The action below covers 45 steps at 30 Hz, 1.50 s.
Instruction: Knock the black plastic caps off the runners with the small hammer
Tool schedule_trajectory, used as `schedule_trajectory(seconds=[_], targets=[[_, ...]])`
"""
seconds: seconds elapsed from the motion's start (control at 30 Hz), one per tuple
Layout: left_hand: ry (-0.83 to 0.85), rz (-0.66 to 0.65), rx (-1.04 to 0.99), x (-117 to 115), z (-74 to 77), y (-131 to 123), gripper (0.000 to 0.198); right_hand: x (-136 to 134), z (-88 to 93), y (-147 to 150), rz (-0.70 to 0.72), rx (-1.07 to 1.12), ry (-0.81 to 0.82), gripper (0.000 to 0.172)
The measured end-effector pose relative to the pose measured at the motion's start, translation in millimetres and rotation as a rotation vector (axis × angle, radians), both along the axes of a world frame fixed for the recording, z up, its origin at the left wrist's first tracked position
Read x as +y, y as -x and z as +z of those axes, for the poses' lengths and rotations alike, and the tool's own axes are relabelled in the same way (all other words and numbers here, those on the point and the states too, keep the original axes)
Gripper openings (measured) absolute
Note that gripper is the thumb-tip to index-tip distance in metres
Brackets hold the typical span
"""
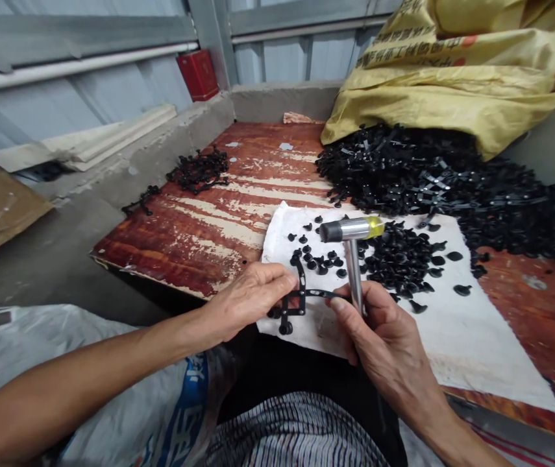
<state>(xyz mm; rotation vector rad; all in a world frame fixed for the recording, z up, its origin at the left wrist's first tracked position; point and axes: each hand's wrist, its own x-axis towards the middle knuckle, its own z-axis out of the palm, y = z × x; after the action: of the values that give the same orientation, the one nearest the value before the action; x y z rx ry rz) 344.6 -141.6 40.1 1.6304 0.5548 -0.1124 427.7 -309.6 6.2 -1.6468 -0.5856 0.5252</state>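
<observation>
My left hand (250, 299) pinches a black plastic sprue frame (298, 299) with small round parts on it, held over the near edge of a white cloth (472, 331). My right hand (384, 337) is closed round the metal handle of a small hammer (352, 233), whose head has a black end and a yellow end and stands upright above the cloth. The right thumb and fingertip also touch the right end of the frame. Several loose black caps (404, 256) lie on the cloth just beyond the hammer.
A worn red wooden board (199, 227) carries the cloth. A big heap of black plastic frames (452, 178) spills from a yellow sack (457, 71) at the back right. Stripped frames (199, 170) lie at the board's far left. A red box (198, 74) stands on the ledge.
</observation>
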Motion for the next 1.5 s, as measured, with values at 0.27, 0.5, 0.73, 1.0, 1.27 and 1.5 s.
schedule_trajectory(seconds=[0.27, 0.5, 0.73, 1.0, 1.27, 1.5], targets=[[-0.090, 0.032, 0.093, 9, 5.9, -15, 0.021, -8, -1.5, -5, 0.042, 0.036, 0.054, 0.030], [-0.179, -0.123, 0.173, 27, 8.0, -27, 0.023, -15, -6.5, -8, -0.057, 0.176, 0.053, 0.036], [-0.093, -0.143, 0.143, 29, 7.7, -29, 0.024, -17, -6.1, -9, -0.028, 0.073, 0.053, 0.029], [-0.065, -0.176, 0.147, 35, 4.3, -29, 0.024, -15, -2.4, -10, -0.038, 0.007, 0.044, 0.027], [-0.052, -0.184, 0.133, 38, 1.1, -28, 0.021, -19, -4.7, -10, -0.025, 0.089, 0.097, 0.030], [-0.069, -0.184, 0.165, 36, 4.1, -30, 0.023, -17, -2.8, -10, -0.020, 0.016, 0.073, 0.026]])
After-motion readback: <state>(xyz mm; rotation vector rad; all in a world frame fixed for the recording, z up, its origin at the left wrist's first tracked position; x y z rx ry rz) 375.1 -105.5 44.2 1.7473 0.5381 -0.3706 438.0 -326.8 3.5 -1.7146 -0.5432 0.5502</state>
